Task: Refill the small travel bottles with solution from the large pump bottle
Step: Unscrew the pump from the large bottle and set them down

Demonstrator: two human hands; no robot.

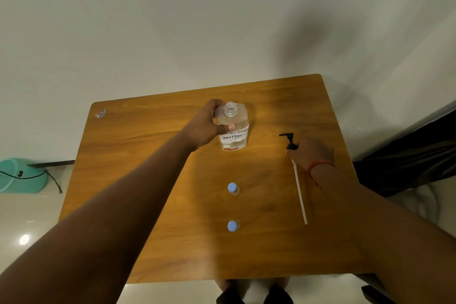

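The large clear bottle (234,128), labelled "solution", stands upright at the table's far middle with its neck uncapped. My left hand (207,124) grips its left side, thumb across the label. The black pump head (289,140) with its long white tube (299,192) lies on the table to the right. My right hand (312,153) holds the pump at its collar, low on the wood. Two small travel bottles with blue caps stand in a line nearer me: one (232,188) mid-table, one (232,226) closer to the front edge.
The wooden table (148,168) has a small sticker (100,113) at its far left corner. A teal device (22,175) with a black cable sits on the floor at left. Dark furniture (407,155) stands to the right. My feet show below the front edge.
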